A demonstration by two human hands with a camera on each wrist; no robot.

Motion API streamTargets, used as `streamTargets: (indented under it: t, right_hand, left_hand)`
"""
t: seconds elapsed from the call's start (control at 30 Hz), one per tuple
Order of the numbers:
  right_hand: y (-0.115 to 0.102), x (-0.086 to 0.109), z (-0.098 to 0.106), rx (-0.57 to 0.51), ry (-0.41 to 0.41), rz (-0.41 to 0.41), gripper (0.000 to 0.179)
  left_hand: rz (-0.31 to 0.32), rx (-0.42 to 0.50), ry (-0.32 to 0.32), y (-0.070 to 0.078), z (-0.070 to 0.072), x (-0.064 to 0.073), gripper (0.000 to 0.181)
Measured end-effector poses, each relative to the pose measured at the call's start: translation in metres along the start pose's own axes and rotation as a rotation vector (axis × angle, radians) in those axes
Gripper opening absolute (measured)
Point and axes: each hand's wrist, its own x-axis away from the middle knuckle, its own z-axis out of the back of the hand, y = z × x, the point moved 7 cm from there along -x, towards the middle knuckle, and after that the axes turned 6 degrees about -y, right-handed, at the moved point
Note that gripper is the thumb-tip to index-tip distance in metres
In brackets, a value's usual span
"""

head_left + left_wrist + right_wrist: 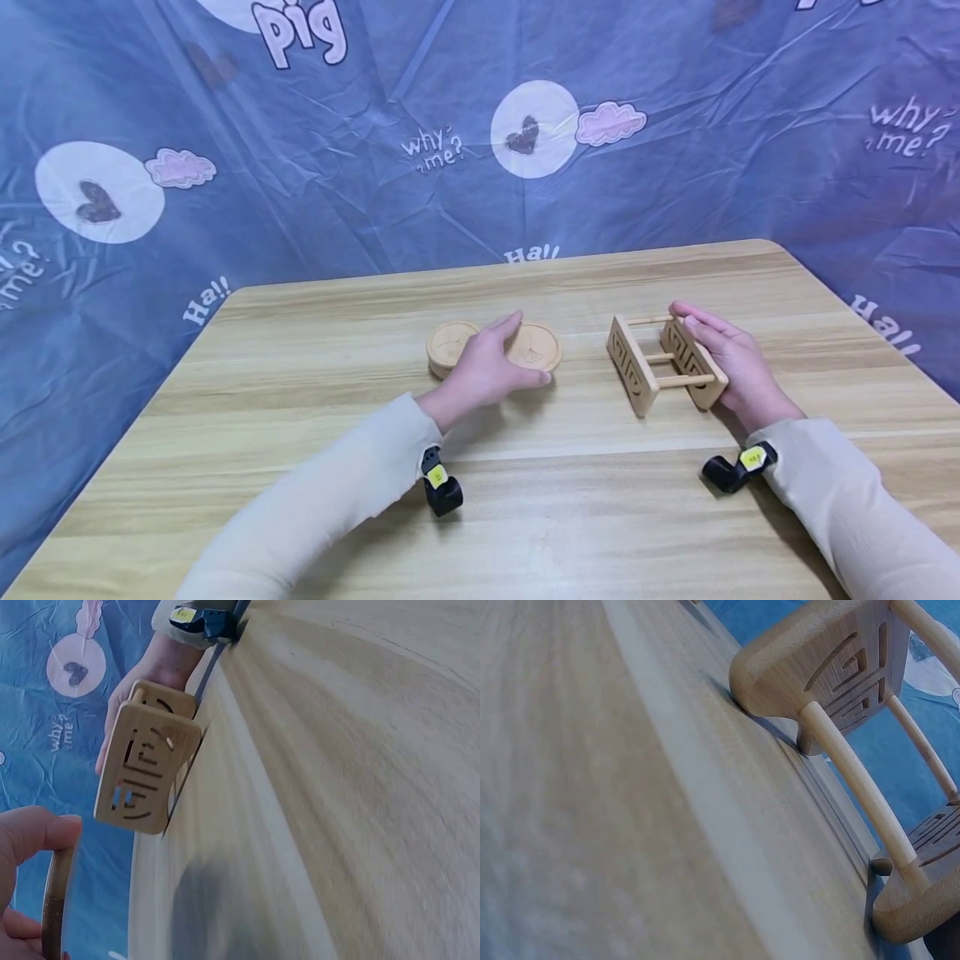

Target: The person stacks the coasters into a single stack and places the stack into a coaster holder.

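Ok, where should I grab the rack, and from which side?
The rack is probably best held by its right panel, from the right, where the right hand is: that panel is thin, and the rods join its inner side.

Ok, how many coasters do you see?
2 visible: one coaster in the left hand, another coaster on the table, partly behind that hand. More may be stacked under it.
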Motion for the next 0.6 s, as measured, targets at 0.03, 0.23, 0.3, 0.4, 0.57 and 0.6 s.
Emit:
streamTargets:
  t: [0.03, 0.23, 0.3, 0.4, 0.57, 0.6]
  right_hand:
    - [0.0, 0.0, 0.0, -0.002, -0.004, 0.001, 0.028]
    - [0.0, 0.0, 0.001, 0.015, 0.007, -0.008, 0.027]
    - [0.0, 0.0, 0.002, 0.03, 0.017, -0.012, 0.027]
    - [0.0, 0.001, 0.003, 0.041, 0.019, -0.012, 0.027]
    - [0.001, 0.001, 0.004, 0.068, 0.027, -0.008, 0.028]
    - [0.001, 0.001, 0.004, 0.078, 0.029, -0.008, 0.028]
  left_hand:
    - [0.002, 0.001, 0.005, -0.001, 0.003, 0.001, 0.1]
    - [0.003, -0.014, 0.054, -0.008, 0.018, 0.004, 0.1]
    - [0.012, -0.024, 0.074, -0.009, 0.023, 0.005, 0.1]
    - [0.021, -0.034, 0.097, -0.01, 0.031, 0.006, 0.099]
    - [0.029, -0.044, 0.107, -0.01, 0.043, 0.01, 0.099]
    - [0.037, -0.045, 0.109, -0.011, 0.045, 0.01, 0.099]
